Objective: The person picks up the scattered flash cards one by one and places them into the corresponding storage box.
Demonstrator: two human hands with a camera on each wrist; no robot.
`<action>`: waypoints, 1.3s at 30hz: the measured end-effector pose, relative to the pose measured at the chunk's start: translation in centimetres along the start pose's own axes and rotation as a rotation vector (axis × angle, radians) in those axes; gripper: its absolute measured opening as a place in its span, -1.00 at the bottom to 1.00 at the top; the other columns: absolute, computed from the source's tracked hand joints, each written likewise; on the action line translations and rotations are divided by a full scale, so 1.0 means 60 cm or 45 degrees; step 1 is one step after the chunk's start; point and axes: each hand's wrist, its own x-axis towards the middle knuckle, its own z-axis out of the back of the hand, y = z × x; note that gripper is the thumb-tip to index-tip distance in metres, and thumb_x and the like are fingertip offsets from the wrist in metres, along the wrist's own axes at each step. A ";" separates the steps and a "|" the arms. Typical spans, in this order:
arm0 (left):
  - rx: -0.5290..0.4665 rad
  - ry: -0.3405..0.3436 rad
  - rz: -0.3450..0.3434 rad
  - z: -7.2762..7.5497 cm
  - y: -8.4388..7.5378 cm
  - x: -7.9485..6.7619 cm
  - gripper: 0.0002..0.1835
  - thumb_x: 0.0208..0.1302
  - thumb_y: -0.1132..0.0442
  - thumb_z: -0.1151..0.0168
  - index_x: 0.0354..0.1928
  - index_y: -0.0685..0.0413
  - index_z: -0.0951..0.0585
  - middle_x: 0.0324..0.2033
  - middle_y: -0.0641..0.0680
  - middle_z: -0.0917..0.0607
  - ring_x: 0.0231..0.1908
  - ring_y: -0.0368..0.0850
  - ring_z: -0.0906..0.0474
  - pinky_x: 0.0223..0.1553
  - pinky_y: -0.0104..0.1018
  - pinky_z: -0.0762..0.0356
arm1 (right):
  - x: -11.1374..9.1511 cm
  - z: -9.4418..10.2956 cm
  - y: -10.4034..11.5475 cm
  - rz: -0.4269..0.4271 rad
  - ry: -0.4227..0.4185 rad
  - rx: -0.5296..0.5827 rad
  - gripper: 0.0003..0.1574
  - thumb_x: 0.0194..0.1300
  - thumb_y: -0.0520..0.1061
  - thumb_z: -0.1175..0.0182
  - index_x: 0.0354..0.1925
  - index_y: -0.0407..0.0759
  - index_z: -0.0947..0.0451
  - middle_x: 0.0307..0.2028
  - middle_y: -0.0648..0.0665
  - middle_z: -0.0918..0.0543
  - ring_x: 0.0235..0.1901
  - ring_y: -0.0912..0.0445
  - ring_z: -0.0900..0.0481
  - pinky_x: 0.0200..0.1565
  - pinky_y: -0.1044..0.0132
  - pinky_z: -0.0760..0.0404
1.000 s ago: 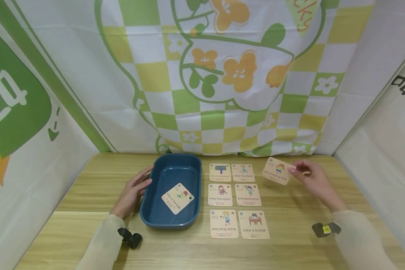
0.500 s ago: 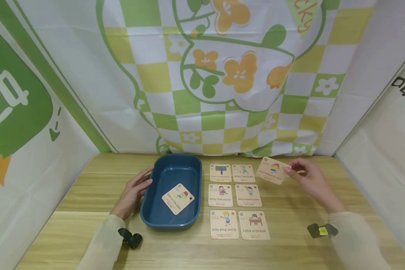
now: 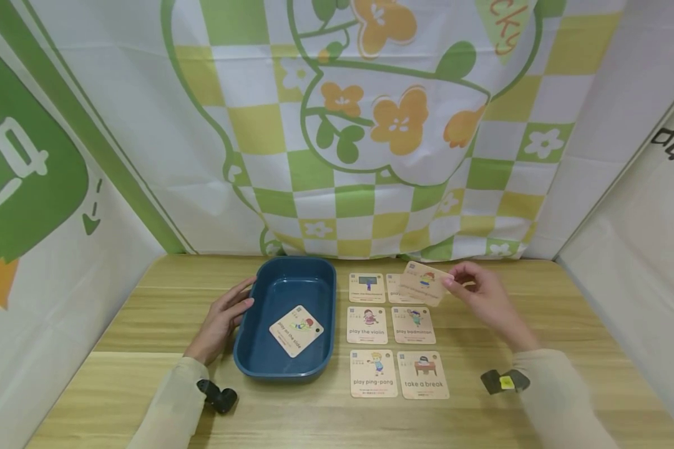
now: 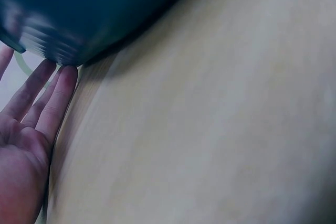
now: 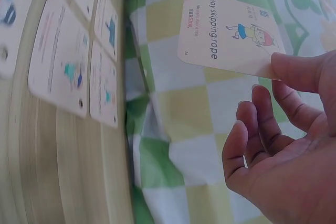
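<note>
My right hand (image 3: 480,296) pinches a "play skipping rope" card (image 5: 231,35) by one edge between thumb and forefinger. In the head view that card hangs above the table and partly covers the "play football" card (image 3: 392,290). The left hand (image 3: 220,323) rests with extended fingers against the left side of a blue rectangular tray (image 3: 241,349); the left wrist view shows the fingertips (image 4: 65,74) touching the tray's outer wall. Inside the tray a "play on the slide" card (image 3: 296,331) lies turned at an angle.
Right of the tray, cards lie in two columns: a blackboard card (image 3: 366,288), "play the violin" (image 3: 366,325), "play badminton" (image 3: 413,325), "play ping-pong" (image 3: 373,373) and "take a break" (image 3: 424,375). A checked cloth (image 3: 354,202) hangs behind the wooden table (image 3: 292,418).
The right hand has moved left with the skipping rope card, from the right of the card rows to over the football card. The left hand and tray have stayed put.
</note>
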 end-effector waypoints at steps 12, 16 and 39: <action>0.000 -0.001 0.011 -0.001 0.001 -0.001 -0.37 0.56 0.15 -0.10 0.56 0.12 -0.23 0.45 0.33 -0.25 0.12 -0.22 -0.55 0.01 -0.40 -0.60 | 0.014 -0.061 0.029 0.047 0.064 0.121 -0.87 0.38 -0.26 -0.29 -0.21 -0.34 -0.55 -0.29 -0.18 -0.60 -0.23 0.06 -0.52 -0.23 0.37 -0.54; 0.007 -0.006 0.013 -0.002 0.000 -0.002 -0.38 0.56 0.15 -0.10 0.55 0.12 -0.23 0.45 0.34 -0.27 0.11 -0.22 -0.57 0.01 -0.40 -0.60 | 0.019 -0.080 0.041 0.052 0.094 0.154 -0.87 0.39 -0.25 -0.29 -0.21 -0.33 -0.55 -0.29 -0.17 -0.59 -0.23 0.04 -0.51 -0.22 0.36 -0.54; -0.034 0.008 -0.008 0.002 0.001 0.003 -0.36 0.55 0.14 -0.11 0.55 0.15 -0.23 0.43 0.37 -0.28 0.08 -0.22 -0.59 -0.01 -0.37 -0.62 | 0.035 -0.181 0.110 0.152 0.232 0.284 -0.92 0.40 -0.22 -0.28 -0.20 -0.24 -0.57 -0.29 -0.10 -0.61 -0.25 0.03 -0.54 -0.14 0.21 -0.56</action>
